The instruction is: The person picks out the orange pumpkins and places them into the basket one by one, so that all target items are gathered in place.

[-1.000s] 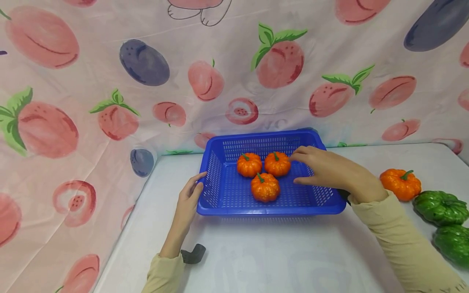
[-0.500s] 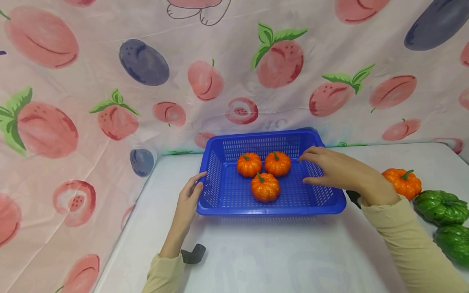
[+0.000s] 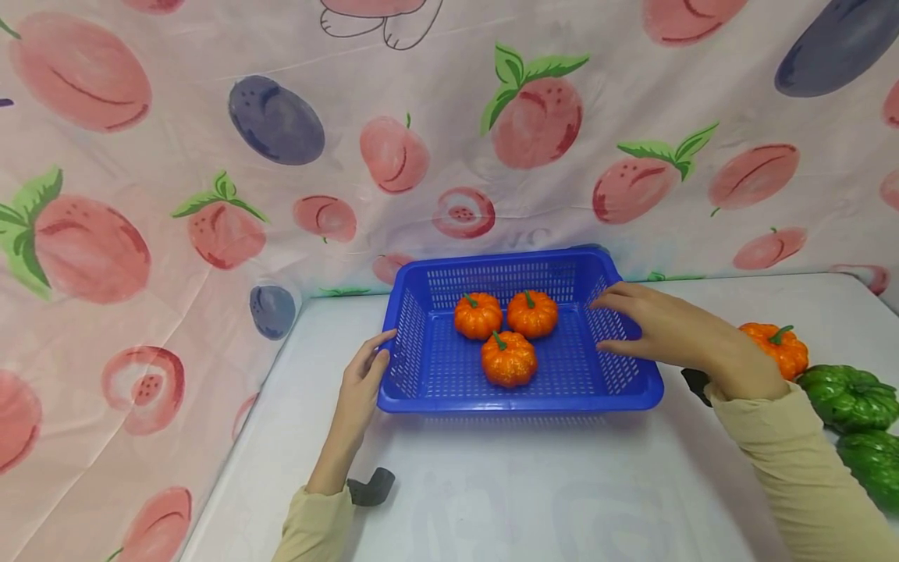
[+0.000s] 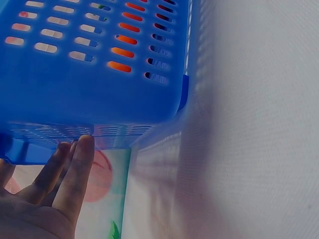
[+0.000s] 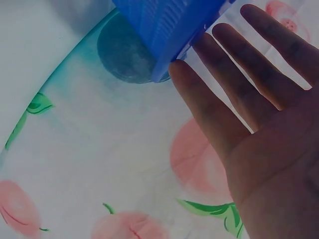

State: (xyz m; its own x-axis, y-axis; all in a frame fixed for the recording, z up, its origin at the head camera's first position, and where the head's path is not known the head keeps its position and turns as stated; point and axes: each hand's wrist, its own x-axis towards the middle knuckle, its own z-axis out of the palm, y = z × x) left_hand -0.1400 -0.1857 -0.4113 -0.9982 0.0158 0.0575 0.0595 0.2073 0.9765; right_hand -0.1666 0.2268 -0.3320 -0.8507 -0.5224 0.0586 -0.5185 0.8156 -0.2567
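Three small orange pumpkins, one in front [image 3: 509,359] and two behind, sit in the blue plastic basket [image 3: 520,403] on the white table. My left hand [image 3: 360,382] rests against the basket's left side; in the left wrist view its fingers [image 4: 75,177] lie fairly straight along the outer wall. At the basket's right end, my right hand [image 3: 656,324] hovers over the rim with fingers spread and nothing between them. Extended fingers of the right hand [image 5: 269,134] also show in the right wrist view, near the basket's edge.
To the right, partly behind my right forearm, is another orange pumpkin [image 3: 781,350]. Two green pumpkins [image 3: 846,396] lie close by, the nearer cut by the frame edge. A fruit-printed cloth [image 3: 449,140] hangs right behind the basket and along the left.
My right hand has drifted rightward, from above the basket's inside beside the pumpkins to its right rim. The left hand, basket and pumpkins have stayed put.
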